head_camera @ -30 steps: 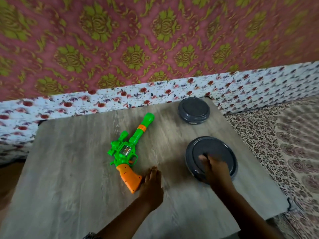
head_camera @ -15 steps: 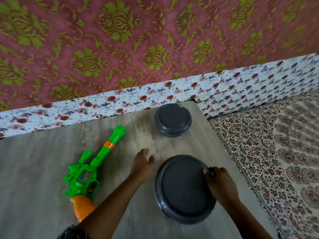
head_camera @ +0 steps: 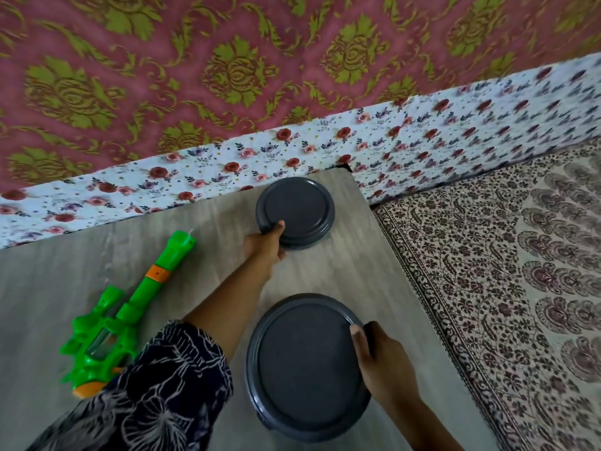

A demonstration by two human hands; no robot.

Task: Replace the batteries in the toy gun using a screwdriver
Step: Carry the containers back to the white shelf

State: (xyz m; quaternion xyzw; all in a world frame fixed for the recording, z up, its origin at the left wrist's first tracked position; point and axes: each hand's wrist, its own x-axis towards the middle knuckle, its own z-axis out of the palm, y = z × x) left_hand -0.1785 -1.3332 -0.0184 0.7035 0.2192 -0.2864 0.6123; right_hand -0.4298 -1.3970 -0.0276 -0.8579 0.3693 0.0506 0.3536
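the left hand gripped the far tub's rim, the right hand the near tub's lid edge. the toy gun lay untouched to the left on the table; a jerked lid could probably spill whatever was inside.

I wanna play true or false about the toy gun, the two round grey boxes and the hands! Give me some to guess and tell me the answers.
1. The left hand grips the far grey box. True.
2. The right hand holds the toy gun. False: it grips the rim of the near grey box; no hand touches the gun.
3. Both boxes have their lids on. True.
4. A screwdriver lies beside the gun. False: none is in view.
5. The toy gun lies on the table, left of the boxes. True.
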